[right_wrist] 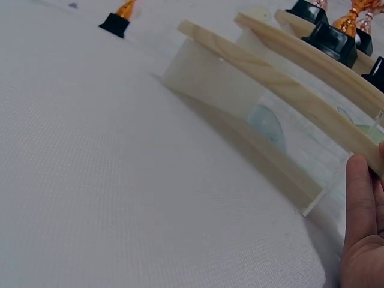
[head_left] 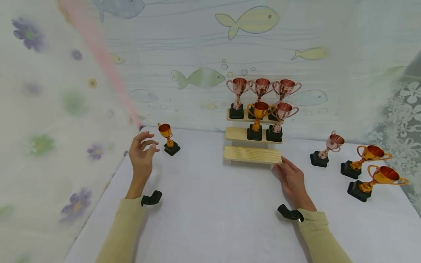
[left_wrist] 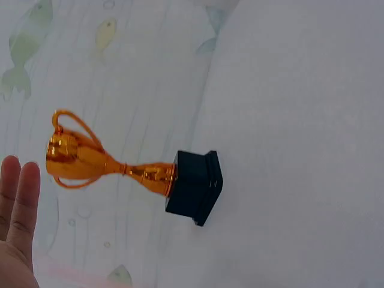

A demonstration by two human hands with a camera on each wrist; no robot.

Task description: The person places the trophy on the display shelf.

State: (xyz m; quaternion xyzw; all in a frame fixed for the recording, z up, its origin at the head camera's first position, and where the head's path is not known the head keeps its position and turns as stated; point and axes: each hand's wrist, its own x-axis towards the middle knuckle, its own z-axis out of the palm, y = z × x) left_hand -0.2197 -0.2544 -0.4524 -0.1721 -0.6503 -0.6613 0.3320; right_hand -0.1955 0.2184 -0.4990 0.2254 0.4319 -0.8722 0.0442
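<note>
My left hand, fingers bent and apart with nothing between them, is beside a small gold trophy cup on a black base. In the left wrist view, two extended fingers show close to the cup's bowl. My right hand grips the right end of the lowest wooden board of a three-step display shelf. The right wrist view shows fingertips at that board's end, beside a clear side panel. A gold trophy and a rose-gold trophy stand on the middle step.
Three rose-gold trophies occupy the top step. At the right of the white table stand another rose-gold trophy and two gold trophies. A fish-patterned curtain hangs behind, and a flowered one at the left.
</note>
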